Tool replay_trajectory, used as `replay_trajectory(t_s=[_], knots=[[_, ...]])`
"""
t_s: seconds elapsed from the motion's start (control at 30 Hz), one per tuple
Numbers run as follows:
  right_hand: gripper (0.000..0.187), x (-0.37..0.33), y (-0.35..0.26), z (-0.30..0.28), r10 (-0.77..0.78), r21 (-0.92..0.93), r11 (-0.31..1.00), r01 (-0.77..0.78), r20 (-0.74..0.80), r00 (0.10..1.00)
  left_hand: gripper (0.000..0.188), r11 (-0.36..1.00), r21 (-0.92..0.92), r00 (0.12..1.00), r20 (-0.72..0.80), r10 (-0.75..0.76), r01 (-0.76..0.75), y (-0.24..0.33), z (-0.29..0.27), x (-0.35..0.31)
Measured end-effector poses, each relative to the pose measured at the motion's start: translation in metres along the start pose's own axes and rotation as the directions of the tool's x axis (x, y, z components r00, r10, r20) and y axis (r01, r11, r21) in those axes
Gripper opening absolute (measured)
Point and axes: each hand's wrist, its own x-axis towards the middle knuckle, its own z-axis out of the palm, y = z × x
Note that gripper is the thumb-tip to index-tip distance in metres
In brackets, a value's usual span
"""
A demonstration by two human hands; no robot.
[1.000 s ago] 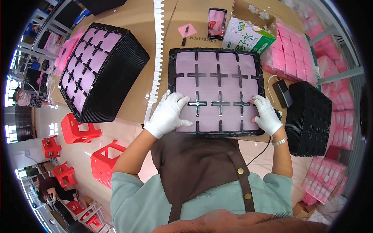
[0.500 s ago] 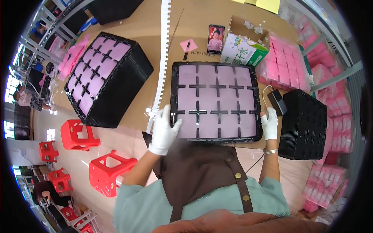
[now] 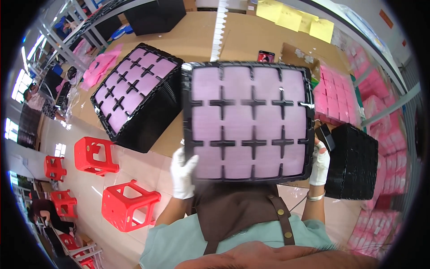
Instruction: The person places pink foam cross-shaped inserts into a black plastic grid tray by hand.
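Note:
In front of me a stack of black plastic trays (image 3: 254, 143) is raised, its compartments showing lilac pieces (image 3: 237, 123) between black cross-shaped dividers. My left hand (image 3: 182, 172), in a white glove, grips its lower left edge, the thumb toward the front and the other fingers partly hidden. On the opposite side my right hand (image 3: 320, 166), gloved in white with bare fingertips, holds the right edge; the tray hides part of its fingers. Another tall black tray stack (image 3: 154, 114) with lilac pieces stands on the table at the left, close to the raised one.
A black tray stack (image 3: 351, 161) and a dark power adapter (image 3: 325, 136) lie right. Behind are pink packs (image 3: 338, 96), an open carton (image 3: 298, 54), a phone (image 3: 266, 56) and yellow paper sheets (image 3: 286, 18). Red stools (image 3: 127, 204) stand on the floor at left.
The tray stack has come up off the table toward me and looks larger. Both hands have closed on its sides and moved with it. The view has shifted too.

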Motion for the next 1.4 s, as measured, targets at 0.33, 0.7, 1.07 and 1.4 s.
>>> replay_trajectory(t_s=[0.33,0.7,1.07,1.4], knots=[[0.033,-0.008,-0.03,0.105,0.116,-0.141,0.988,-0.062,0.411,0.904,0.055,0.948,0.138,0.823,-0.471,0.317,-0.287,0.136,-0.118,0.083],[0.02,-0.005,-0.027,0.131,0.106,-0.312,0.948,0.067,0.504,0.857,0.045,0.927,0.36,0.843,-0.462,0.276,-0.106,0.109,-0.196,0.167],[0.038,-0.032,-0.03,0.216,-0.161,-0.095,0.897,0.433,0.84,0.518,0.054,0.65,-0.658,0.868,-0.011,0.497,-0.381,0.093,-0.02,0.063],[0.041,-0.09,-0.05,0.254,-0.082,-0.033,0.867,0.497,0.975,0.207,0.06,0.31,-0.921,0.879,0.337,0.336,0.235,0.058,0.034,0.039]])
